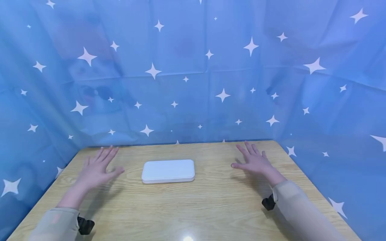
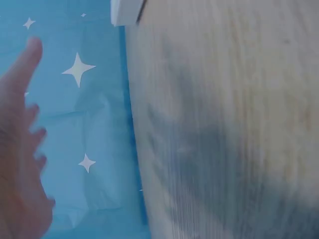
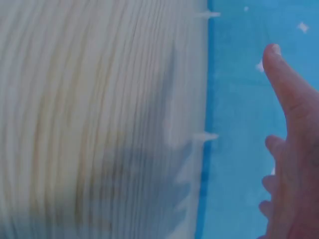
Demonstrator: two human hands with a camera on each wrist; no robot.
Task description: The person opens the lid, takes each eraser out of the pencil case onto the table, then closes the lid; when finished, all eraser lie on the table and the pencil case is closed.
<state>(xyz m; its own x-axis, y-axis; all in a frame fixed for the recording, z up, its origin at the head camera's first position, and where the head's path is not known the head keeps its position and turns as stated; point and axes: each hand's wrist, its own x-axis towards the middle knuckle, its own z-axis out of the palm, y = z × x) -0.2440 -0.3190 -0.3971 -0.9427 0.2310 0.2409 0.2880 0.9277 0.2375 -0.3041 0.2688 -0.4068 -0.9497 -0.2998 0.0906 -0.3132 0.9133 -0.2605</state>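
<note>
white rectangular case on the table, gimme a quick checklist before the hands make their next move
1. Left hand free: ok, fingers spread, holding nothing.
2. Right hand free: ok, fingers spread, holding nothing.
3. White rectangular case lying flat on the wood-grain table: ok, between the two hands in the head view.
4. Either hand in contact with the case: not ok, both are apart from it.
5. Case visible in the right wrist view: not ok, out of frame.
6. Contents of the case: cannot tell, its inside is hidden.

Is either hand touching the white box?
No; the left hand and right hand are apart from the white box, on either side.
</note>
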